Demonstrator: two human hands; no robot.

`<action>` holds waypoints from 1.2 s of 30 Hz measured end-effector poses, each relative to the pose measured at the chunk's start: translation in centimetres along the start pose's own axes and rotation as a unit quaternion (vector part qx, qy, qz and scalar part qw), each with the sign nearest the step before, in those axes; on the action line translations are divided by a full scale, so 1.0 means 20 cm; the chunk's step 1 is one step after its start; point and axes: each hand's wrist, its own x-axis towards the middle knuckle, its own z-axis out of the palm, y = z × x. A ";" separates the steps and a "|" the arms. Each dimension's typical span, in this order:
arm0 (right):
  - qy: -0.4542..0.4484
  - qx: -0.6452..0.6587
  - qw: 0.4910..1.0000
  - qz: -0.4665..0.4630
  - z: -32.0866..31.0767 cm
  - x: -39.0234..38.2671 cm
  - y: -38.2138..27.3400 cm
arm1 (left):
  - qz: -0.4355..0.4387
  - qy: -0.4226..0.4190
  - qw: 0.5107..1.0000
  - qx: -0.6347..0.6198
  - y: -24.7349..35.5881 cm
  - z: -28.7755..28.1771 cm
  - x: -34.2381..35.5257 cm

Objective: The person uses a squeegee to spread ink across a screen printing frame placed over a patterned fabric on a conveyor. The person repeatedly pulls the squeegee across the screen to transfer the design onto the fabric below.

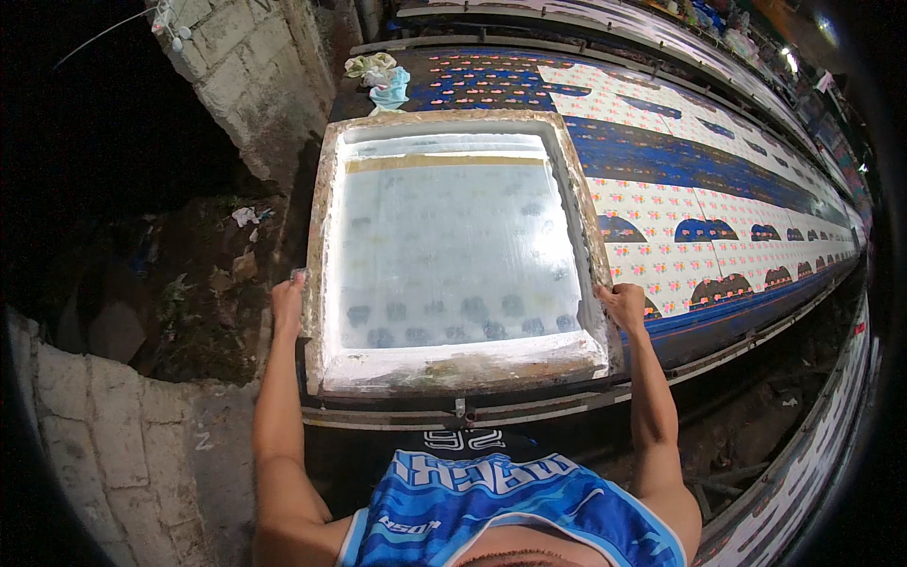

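A large screen-printing frame (pixel 460 255) lies before me on the end of a long printing table. Its rim is worn and smeared with white, and faint dark motifs show on the pale mesh. My left hand (pixel 288 300) is closed around the frame's left side, near the lower corner. On the opposite side my right hand (pixel 624 305) grips the right rim at about the same height. Just right of the frame, white fabric pieces (pixel 652 274) printed with small pink-and-orange flowers lie flat on the table; some have dark, curved cut-outs between them.
Crumpled cloths (pixel 387 87) sit beyond the frame's far left corner. The blue-stained tabletop (pixel 652 156) runs away to the right, with a metal rail (pixel 529 413) along its near edge. Rough block walls (pixel 250 90) and littered ground (pixel 227 255) lie to the left. Another table (pixel 794 472) stands at lower right.
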 end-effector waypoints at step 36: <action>-0.256 -0.145 0.912 -0.287 0.08 -0.55 -1.33 | 0.088 -0.034 0.995 0.035 -0.04 0.03 0.01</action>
